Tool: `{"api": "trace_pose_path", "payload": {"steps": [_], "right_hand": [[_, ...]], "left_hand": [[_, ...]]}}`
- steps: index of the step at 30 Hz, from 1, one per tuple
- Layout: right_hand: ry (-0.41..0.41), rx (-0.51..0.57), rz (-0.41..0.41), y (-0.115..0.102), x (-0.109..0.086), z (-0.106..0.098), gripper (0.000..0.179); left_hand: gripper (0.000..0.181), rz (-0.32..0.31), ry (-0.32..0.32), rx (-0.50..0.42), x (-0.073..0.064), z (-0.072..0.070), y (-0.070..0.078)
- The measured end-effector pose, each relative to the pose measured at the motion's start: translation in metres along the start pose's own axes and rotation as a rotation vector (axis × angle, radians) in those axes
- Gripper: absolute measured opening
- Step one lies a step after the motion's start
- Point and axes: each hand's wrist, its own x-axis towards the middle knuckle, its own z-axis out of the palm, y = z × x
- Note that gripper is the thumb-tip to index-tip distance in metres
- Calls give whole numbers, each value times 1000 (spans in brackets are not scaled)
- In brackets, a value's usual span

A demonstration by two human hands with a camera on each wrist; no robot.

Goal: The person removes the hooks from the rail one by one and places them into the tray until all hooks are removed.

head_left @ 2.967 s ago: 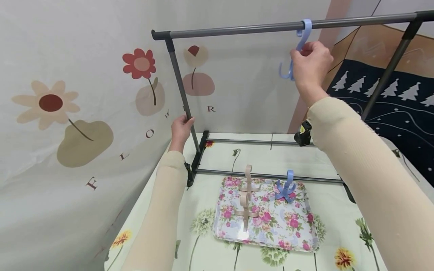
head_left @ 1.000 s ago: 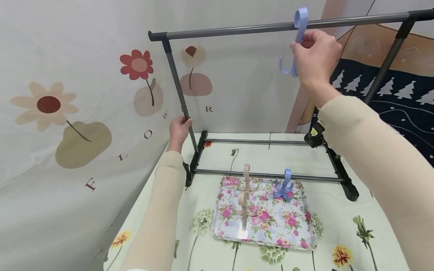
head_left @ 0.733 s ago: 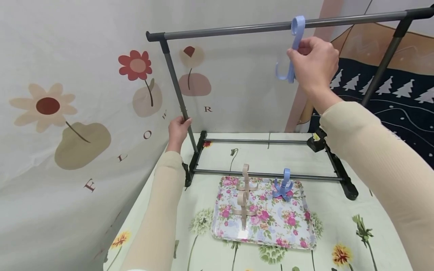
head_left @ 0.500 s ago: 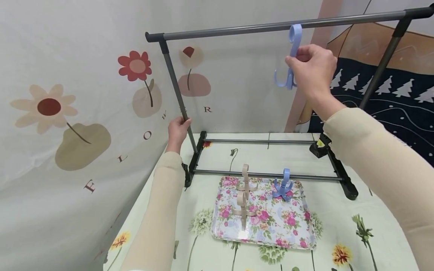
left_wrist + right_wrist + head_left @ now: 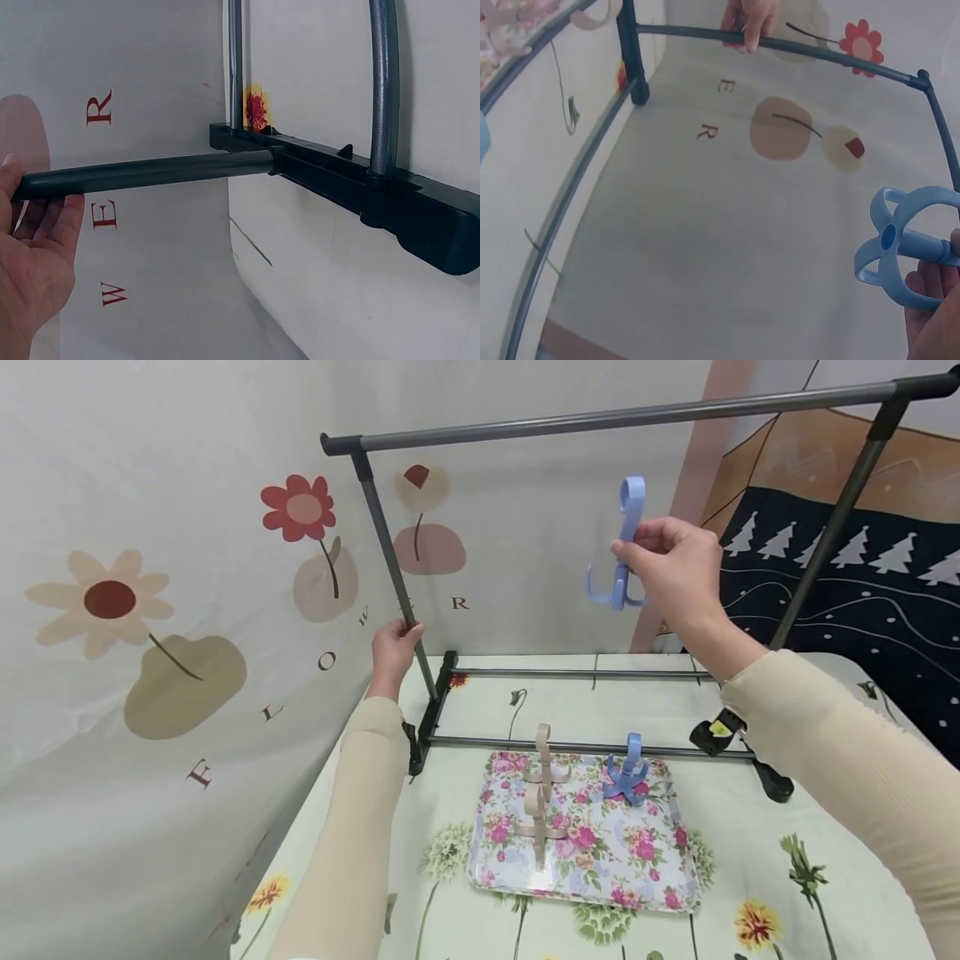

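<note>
Pinched by its stem in my right hand [image 5: 678, 568] is a light blue multi-prong hanging hook [image 5: 631, 514], below the rack's top bar [image 5: 525, 430] and apart from it. Its curled top points up, its prongs down; the right wrist view shows the prongs from beneath. My left hand [image 5: 395, 652] grips the left upright [image 5: 390, 547] of the dark grey garment rack, with fingers and thumb around the tube [image 5: 150, 174] in the left wrist view. On a floral tray [image 5: 600, 868] rest another blue hook [image 5: 626, 777] and two beige hooks [image 5: 538, 822].
The rack's black left foot [image 5: 433, 714] and two lower bars [image 5: 555, 673] stand on a flower-print tablecloth [image 5: 750, 860]. A pale printed curtain [image 5: 225, 485] hangs behind and to the left; a dark tree-patterned cloth [image 5: 862, 577] is at the right.
My right hand has lifted the blue hook off the top bar, then brought it down and slightly left. My left hand has kept its grip on the upright.
</note>
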Motion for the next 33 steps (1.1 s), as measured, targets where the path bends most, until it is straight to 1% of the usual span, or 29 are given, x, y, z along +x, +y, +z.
{"api": "trace_pose_path", "payload": {"steps": [4,12,19,27,33], "right_hand": [[-37,34,5,5,-9,-1,32],[-124,33,-17,20,-32,-3,31],[-200,32,-55,39,-60,-2,26],[-319,10,-86,64,-94,0,20],[-359,-3,-58,76,-109,-2,20]], "left_hand": [[33,-1,-3,1,1,0,0],[33,4,-7,-7,2,1,0],[33,-4,-5,2,3,1,-2],[31,9,-8,3,2,1,-2],[31,20,-5,1,2,0,-2]]}}
